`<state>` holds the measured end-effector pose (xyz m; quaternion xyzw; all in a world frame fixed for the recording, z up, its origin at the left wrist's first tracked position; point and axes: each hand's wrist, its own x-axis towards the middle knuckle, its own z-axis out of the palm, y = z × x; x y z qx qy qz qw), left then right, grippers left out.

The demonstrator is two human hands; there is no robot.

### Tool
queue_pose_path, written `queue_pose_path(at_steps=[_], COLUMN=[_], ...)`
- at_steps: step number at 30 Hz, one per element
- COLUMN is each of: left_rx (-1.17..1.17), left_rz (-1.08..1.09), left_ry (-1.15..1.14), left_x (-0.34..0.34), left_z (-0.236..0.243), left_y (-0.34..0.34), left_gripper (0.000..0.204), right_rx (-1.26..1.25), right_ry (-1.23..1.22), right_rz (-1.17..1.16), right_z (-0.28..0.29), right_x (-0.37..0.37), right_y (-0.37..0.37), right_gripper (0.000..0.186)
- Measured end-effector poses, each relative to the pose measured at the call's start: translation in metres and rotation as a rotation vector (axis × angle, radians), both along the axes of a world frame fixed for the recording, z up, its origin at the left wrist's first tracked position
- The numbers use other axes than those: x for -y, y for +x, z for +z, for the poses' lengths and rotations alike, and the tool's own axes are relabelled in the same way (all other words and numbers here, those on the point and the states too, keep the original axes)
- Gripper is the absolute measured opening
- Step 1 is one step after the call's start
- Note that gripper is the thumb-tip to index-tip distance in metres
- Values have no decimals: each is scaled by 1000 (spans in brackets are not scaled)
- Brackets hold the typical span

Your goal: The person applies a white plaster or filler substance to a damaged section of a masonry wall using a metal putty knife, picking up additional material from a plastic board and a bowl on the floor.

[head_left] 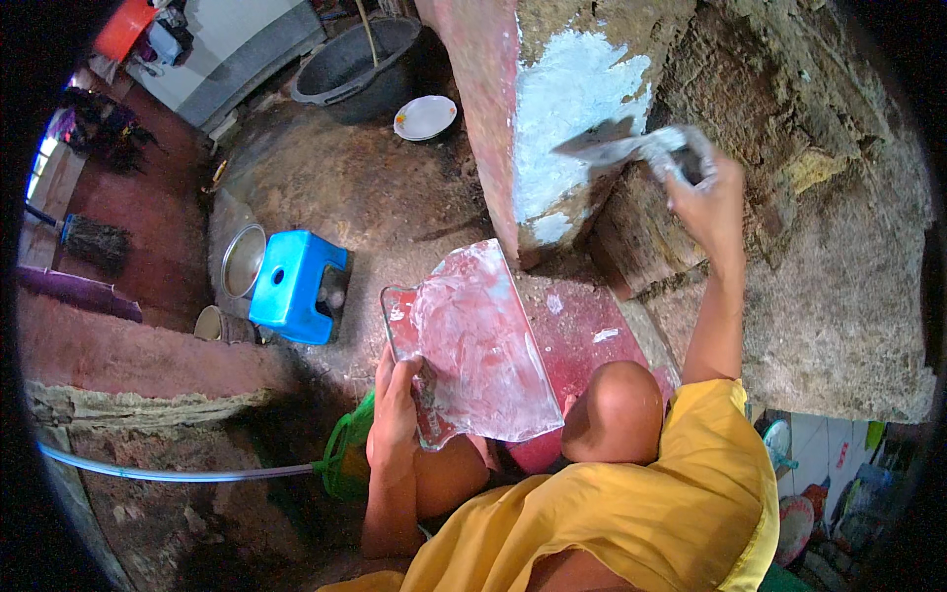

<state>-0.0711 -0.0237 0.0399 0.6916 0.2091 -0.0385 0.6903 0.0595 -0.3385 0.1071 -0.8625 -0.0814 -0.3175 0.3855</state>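
My right hand (705, 192), its fingers coated in white, is closed round the handle of a small pointed trowel (599, 151). The blade points left over a white plaster patch (572, 84) on the wall corner; I cannot tell whether it touches. My left hand (395, 409) grips the left edge of a see-through flat panel (483, 355), thumb on top. Thin white plaster is smeared across the panel, which is held above my bent legs. One bare knee (617, 409) stands beside its right edge.
A blue plastic stool (291, 286) stands on the floor at left, with a round metal lid (243, 260) beside it. Further off are a white plate (425, 117) and a big black tub (365, 74). Rough broken wall (779, 109) rises at right. A pale hose (187, 474) crosses lower left.
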Motion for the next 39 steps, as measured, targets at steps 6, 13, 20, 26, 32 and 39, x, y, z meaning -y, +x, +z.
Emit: queue_pose_path(at_steps=[6,13,20,26,32,39], left_rx=[-2,-23,0,27,-29,16], left_rz=[-11,27,-39,-11,-15,-19], left_ry=[-49,-55,-12,-64,-45,-69], left_x=[2,4,-4,-1,3,-2], left_z=[5,4,-3,-2,7,3], left_y=[1,1,3,3,3,2], left_gripper=[41,45,42,40,44,43], right_rx=[-142,96,105,-26,4,138], right_ry=[-209,-39,-8,-345,-331,-321], right_rz=[-136,-97,-85,-47,-82,-20], right_z=[-31,-3,37,28,25,47], right_x=[-1,0,2,10,9,8], right_y=[14,15,2,3,21,12], right_gripper=[25,26,28,28,29,31])
